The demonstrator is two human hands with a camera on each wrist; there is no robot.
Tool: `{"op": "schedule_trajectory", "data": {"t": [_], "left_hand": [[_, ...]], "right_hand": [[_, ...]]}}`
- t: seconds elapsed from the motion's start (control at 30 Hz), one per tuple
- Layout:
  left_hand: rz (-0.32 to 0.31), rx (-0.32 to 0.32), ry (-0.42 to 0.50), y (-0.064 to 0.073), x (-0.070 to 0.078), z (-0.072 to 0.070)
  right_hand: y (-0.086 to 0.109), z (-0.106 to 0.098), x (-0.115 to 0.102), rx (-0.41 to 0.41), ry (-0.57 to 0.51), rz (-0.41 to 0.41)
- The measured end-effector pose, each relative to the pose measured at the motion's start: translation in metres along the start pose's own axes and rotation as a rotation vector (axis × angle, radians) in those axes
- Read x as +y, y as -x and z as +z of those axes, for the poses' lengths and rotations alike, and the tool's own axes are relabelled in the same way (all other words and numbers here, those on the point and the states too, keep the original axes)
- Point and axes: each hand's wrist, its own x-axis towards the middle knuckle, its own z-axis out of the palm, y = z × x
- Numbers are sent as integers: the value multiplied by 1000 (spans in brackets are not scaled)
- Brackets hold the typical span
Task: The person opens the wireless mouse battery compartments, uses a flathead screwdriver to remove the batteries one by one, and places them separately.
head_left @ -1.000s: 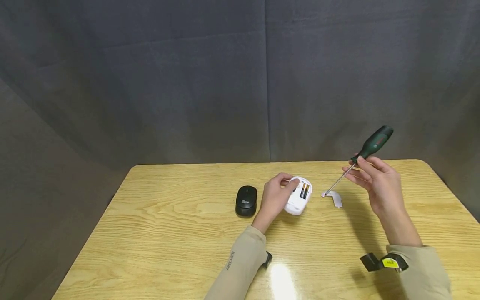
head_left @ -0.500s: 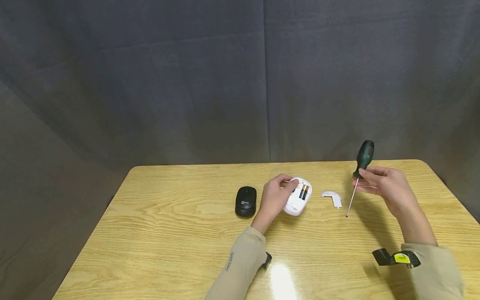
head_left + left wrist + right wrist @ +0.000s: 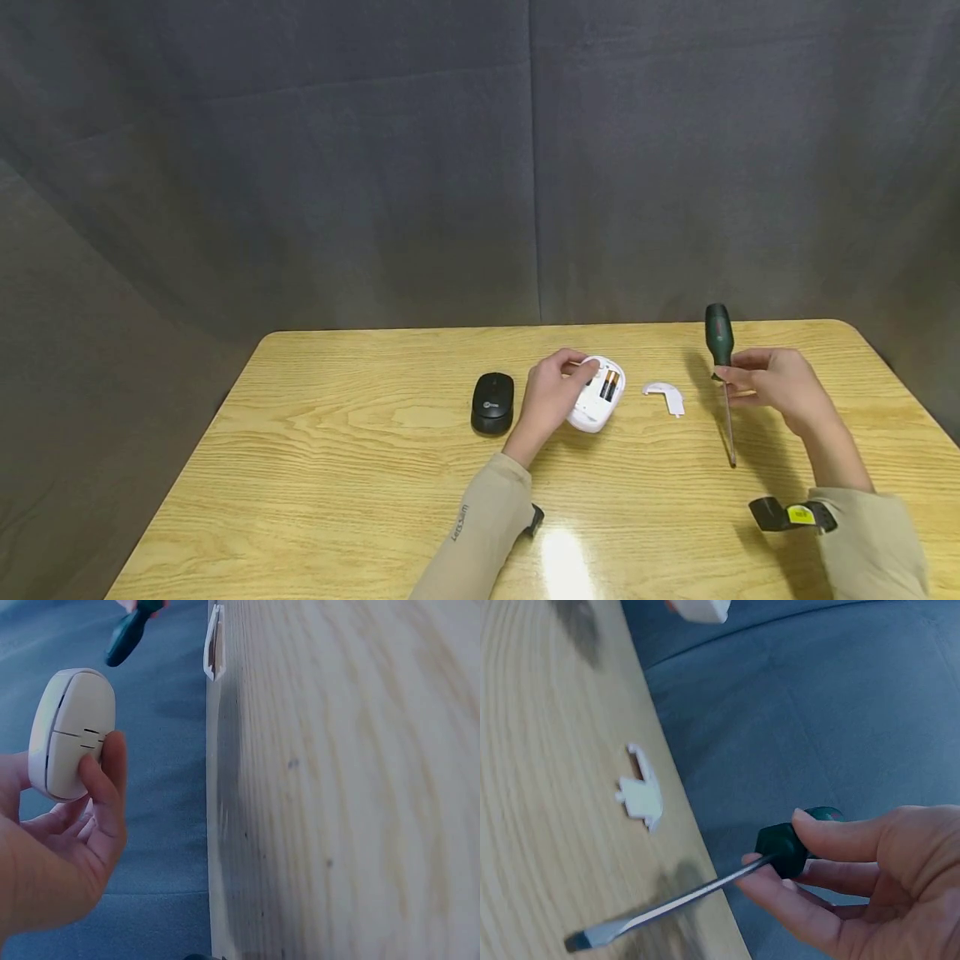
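A white computer mouse (image 3: 592,410) is pinched in my left hand (image 3: 549,396), its underside tilted toward the head camera. Two batteries (image 3: 609,385) show in its uncovered compartment. In the left wrist view the fingers curl against the rounded back of the mouse (image 3: 88,724). My right hand (image 3: 786,385) pinches a flat-bladed screwdriver (image 3: 719,335) where its dark green handle meets the shaft. The handle points up and away, the blade tip down toward me. Between the hands, a small curved white battery cover (image 3: 672,397) lies on the table.
To the left of my left hand sits a black computer mouse (image 3: 492,402) on the wooden table (image 3: 337,467). A dark grey curtain (image 3: 405,183) hangs behind the table's far edge. Each wrist carries a black strapped-on device, the right one (image 3: 791,515) with a yellow label.
The screwdriver's tip has left the battery cover and swung to the right and toward me. Its handle has lowered and tipped left. My left hand and the white mouse stay put.
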Motion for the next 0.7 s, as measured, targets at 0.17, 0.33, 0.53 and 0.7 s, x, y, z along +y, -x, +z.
{"op": "schedule_trajectory", "data": {"t": [0.17, 0.33, 0.53, 0.7], "left_hand": [[5, -3, 2, 0, 0, -1], [0, -10, 3, 0, 0, -1], [-8, -12, 1, -1, -2, -1], [-11, -14, 5, 0, -2, -1]], "right_hand": [[1, -3, 5, -16, 66, 57], [0, -6, 11, -54, 138, 107], [-2, -9, 17, -80, 216, 131], [-3, -10, 21, -83, 230, 144]]}}
